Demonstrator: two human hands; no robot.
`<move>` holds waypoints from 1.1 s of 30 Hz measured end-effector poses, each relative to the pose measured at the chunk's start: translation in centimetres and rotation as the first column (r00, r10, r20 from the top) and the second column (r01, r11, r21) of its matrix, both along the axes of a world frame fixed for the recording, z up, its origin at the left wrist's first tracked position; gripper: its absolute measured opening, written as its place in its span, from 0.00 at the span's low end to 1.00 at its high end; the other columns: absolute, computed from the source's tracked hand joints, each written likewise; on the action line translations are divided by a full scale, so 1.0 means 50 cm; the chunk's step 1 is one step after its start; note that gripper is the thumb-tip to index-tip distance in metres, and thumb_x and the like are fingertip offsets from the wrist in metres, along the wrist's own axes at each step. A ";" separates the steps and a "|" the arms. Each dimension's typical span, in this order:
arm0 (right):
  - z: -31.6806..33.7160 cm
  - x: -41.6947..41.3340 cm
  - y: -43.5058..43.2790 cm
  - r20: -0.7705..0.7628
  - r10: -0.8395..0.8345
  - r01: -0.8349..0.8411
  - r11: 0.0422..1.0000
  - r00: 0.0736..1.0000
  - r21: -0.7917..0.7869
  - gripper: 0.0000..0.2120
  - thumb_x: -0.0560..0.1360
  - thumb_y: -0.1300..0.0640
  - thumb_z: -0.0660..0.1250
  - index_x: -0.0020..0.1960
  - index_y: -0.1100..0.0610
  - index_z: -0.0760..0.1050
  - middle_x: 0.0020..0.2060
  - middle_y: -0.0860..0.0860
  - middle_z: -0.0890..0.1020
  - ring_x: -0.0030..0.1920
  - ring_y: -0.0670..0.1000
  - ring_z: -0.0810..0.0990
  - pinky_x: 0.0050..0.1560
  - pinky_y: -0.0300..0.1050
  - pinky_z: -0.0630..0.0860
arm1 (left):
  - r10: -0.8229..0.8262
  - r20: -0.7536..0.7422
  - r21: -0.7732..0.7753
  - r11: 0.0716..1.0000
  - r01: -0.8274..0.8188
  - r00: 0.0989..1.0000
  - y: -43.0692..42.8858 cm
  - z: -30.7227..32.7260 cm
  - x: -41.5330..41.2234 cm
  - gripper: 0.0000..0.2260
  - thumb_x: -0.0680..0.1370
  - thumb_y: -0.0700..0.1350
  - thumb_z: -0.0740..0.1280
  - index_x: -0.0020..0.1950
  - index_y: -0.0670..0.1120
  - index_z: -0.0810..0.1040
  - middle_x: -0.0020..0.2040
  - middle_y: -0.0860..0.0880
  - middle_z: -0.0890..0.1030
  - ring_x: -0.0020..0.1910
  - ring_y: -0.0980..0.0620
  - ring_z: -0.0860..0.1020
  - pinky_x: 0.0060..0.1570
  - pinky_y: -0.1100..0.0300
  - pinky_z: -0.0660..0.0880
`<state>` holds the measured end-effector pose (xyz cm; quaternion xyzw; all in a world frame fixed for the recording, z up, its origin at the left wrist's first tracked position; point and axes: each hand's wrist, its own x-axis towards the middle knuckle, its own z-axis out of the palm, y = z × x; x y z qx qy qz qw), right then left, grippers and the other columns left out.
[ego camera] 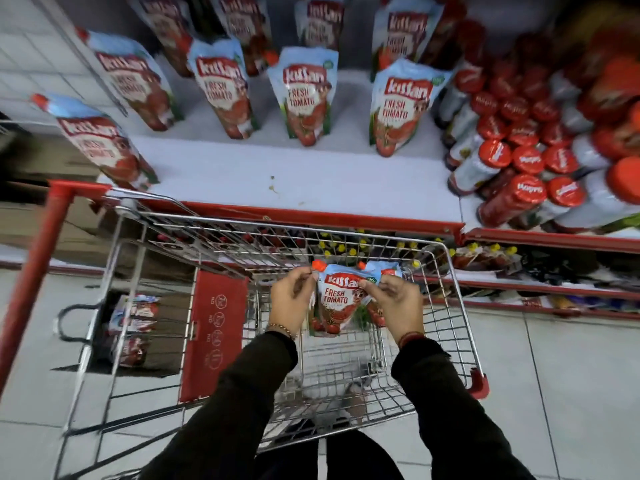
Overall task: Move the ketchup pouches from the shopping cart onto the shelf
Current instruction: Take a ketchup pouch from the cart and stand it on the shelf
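Both hands (pixel 346 306) pinch a red-and-blue ketchup pouch's (pixel 337 301) top corners, probably two pouches, lifting clear of the wire cart (pixel 450 306) toward the white shelf (pixel 294 181).

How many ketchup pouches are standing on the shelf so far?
9 ketchup pouches on the shelf: five in front, four behind, cut off by the frame's top. More may be hidden.

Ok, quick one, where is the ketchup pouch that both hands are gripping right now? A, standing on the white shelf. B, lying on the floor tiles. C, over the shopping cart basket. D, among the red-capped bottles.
C: the left hand and right hand pinch the top corners of the ketchup pouch, which hangs upright inside the wire walls of the shopping cart, short of the shelf.
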<state>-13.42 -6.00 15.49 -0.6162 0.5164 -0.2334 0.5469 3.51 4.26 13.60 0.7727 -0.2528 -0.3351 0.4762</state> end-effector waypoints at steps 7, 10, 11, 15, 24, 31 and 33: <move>0.165 0.112 -0.012 0.148 0.161 -0.154 0.986 0.976 -0.062 0.14 0.71 0.52 0.76 0.28 0.44 0.78 0.26 0.36 0.80 0.31 0.35 0.77 0.36 0.25 0.72 | 0.098 0.075 -0.216 0.973 -0.080 0.992 0.028 0.152 0.120 0.08 0.78 0.45 0.69 0.48 0.60 0.80 0.45 0.54 0.85 0.44 0.56 0.82 0.44 0.66 0.81; 0.219 0.174 -0.019 0.182 0.225 -0.207 0.972 0.957 -0.113 0.13 0.70 0.51 0.76 0.29 0.45 0.78 0.25 0.36 0.79 0.30 0.34 0.77 0.37 0.24 0.71 | 0.149 0.083 -0.278 0.953 -0.121 0.985 0.037 0.197 0.178 0.06 0.78 0.45 0.70 0.49 0.58 0.81 0.45 0.52 0.86 0.43 0.59 0.83 0.42 0.67 0.80; 0.232 0.198 -0.022 0.190 0.251 -0.227 0.964 0.949 -0.142 0.14 0.71 0.52 0.76 0.29 0.45 0.78 0.25 0.37 0.79 0.30 0.34 0.76 0.36 0.24 0.71 | 0.165 0.101 -0.292 0.948 -0.129 0.981 0.039 0.210 0.200 0.06 0.78 0.45 0.70 0.48 0.57 0.81 0.45 0.51 0.86 0.44 0.59 0.83 0.43 0.66 0.80; 0.277 0.299 -0.038 0.182 0.299 -0.257 0.940 0.937 -0.226 0.08 0.72 0.53 0.75 0.38 0.57 0.83 0.33 0.47 0.85 0.36 0.37 0.80 0.43 0.35 0.76 | 0.241 0.166 -0.350 0.921 -0.171 0.956 0.035 0.261 0.288 0.05 0.78 0.45 0.70 0.48 0.56 0.81 0.43 0.53 0.86 0.42 0.60 0.83 0.48 0.59 0.80; 0.303 0.511 -0.068 0.024 0.332 -0.295 0.865 0.943 -0.406 0.06 0.78 0.61 0.66 0.51 0.61 0.82 0.44 0.53 0.86 0.43 0.45 0.84 0.47 0.45 0.79 | 0.332 0.234 -0.314 0.915 -0.253 0.914 -0.011 0.318 0.466 0.10 0.79 0.42 0.68 0.56 0.39 0.82 0.51 0.38 0.85 0.52 0.38 0.84 0.55 0.49 0.81; 0.267 0.551 -0.057 -0.107 0.312 -0.328 0.852 0.944 -0.409 0.12 0.79 0.58 0.66 0.59 0.61 0.81 0.53 0.56 0.86 0.52 0.55 0.84 0.56 0.52 0.81 | 0.357 0.180 -0.237 0.920 -0.312 0.916 -0.015 0.274 0.490 0.11 0.79 0.41 0.67 0.58 0.36 0.81 0.52 0.37 0.85 0.50 0.40 0.84 0.58 0.43 0.81; 0.261 0.550 -0.056 -0.092 0.310 -0.320 0.853 0.946 -0.413 0.12 0.78 0.58 0.66 0.59 0.61 0.81 0.51 0.56 0.87 0.50 0.54 0.84 0.54 0.47 0.81 | 0.369 0.174 -0.239 0.915 -0.324 0.913 -0.013 0.265 0.490 0.11 0.79 0.41 0.67 0.58 0.36 0.81 0.53 0.36 0.85 0.53 0.38 0.84 0.59 0.42 0.80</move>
